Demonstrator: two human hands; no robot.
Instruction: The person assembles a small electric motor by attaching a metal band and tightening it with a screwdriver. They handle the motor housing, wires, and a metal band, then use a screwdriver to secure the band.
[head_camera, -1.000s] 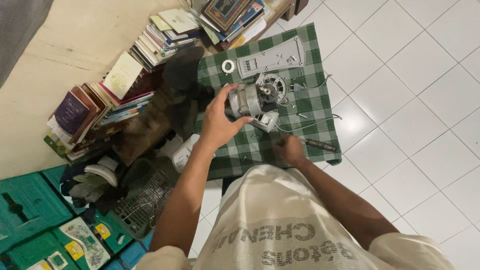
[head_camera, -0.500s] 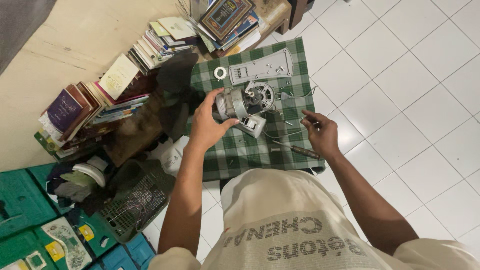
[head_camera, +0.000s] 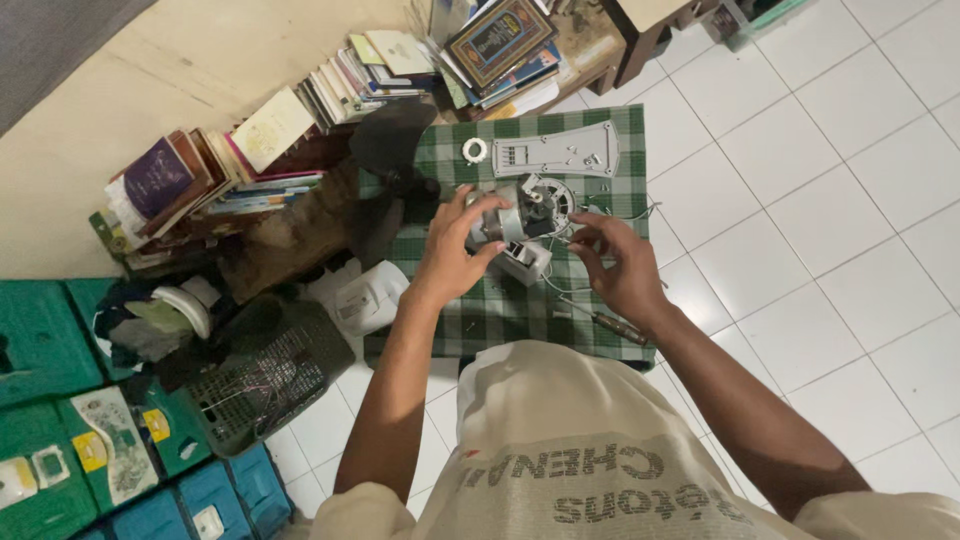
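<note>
A grey fan motor (head_camera: 525, 212) with loose wires lies on a green checked cloth (head_camera: 500, 305). My left hand (head_camera: 455, 250) grips the motor's left end. Just right of the motor hovers my right hand (head_camera: 620, 268), fingers spread and holding nothing, close to the wires. A screwdriver (head_camera: 605, 322) lies on the cloth under my right wrist. Behind the motor lie a grey plastic fan cover (head_camera: 555, 152) and a small white ring (head_camera: 474, 151).
A dark fan blade (head_camera: 390, 150) leans at the cloth's left edge. Stacks of books (head_camera: 250, 150) line the wall. A white fan housing part (head_camera: 368, 298), a wire grille (head_camera: 265, 375) and green and blue crates (head_camera: 60, 400) sit at left. White floor tiles (head_camera: 850, 200) extend right.
My right hand has risen from the screwdriver's spot on the cloth and moved up toward the motor, opening its fingers. My left hand kept its hold on the motor.
</note>
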